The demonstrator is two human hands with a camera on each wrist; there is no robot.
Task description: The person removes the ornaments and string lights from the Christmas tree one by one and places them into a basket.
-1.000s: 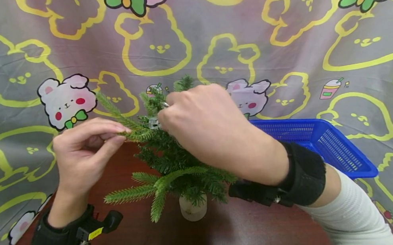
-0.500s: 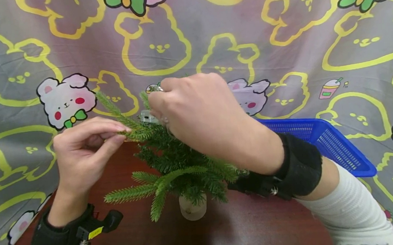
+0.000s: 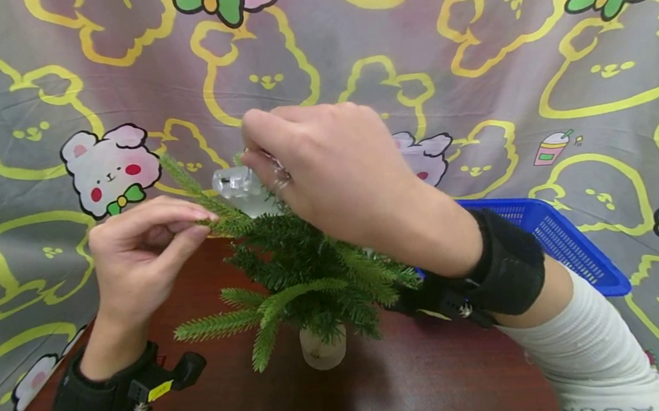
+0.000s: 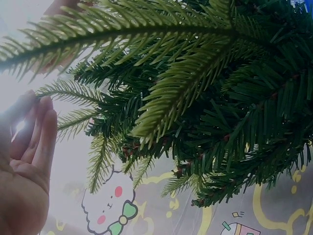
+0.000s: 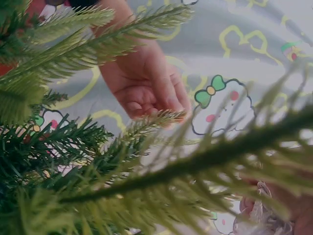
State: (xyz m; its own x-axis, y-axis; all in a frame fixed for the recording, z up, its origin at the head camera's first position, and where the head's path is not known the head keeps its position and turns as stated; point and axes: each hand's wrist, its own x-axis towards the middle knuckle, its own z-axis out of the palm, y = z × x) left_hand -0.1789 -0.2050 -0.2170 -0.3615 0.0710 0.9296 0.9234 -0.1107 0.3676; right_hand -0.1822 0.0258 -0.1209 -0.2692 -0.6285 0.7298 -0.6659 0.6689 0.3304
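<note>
A small artificial Christmas tree stands upright on a pale round base. My left hand pinches the tip of a light green branch on the tree's left side, between thumb and fingers. Over the treetop, my right hand is curled round a bundle of clear shiny wire, seen low in the right wrist view. Beside those fingers shows a clear plastic case with a dark slot. The right hand hides the top of the tree. In the left wrist view, branches cover much of the scene.
A blue plastic basket stands at the right, behind my right forearm. Under the tree is a dark reddish wooden table. A grey curtain with cartoon bears and rabbits hangs round the back and sides.
My right hand has risen and shifted slightly left above the tree. More of the clear plastic case shows now, higher and farther left. The left hand has stayed on the branch tip.
</note>
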